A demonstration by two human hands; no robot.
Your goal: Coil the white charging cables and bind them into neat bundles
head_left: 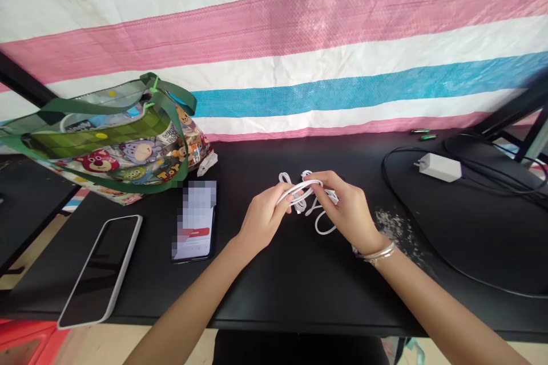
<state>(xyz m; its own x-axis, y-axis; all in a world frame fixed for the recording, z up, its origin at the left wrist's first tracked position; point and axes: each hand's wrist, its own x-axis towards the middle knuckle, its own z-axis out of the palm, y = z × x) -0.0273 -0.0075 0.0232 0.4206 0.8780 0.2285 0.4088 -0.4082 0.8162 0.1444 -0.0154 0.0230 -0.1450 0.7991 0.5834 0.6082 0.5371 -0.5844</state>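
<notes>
Between my two hands is a looped white cable, held a little above the black table. My left hand pinches the left end of the loops between thumb and fingers. At the right end, the thumb and fingers of my right hand close on the same loops; a bracelet circles that wrist. Behind and below the hands lie more white cables on the tabletop, partly hidden by my fingers. Whether they join the held cable I cannot tell.
A phone with a lit screen and a white-edged phone lie left, before a green-handled cartoon bag. Rightward are a white charger, black cables, green batteries and pale crumbs. A striped sheet hangs behind.
</notes>
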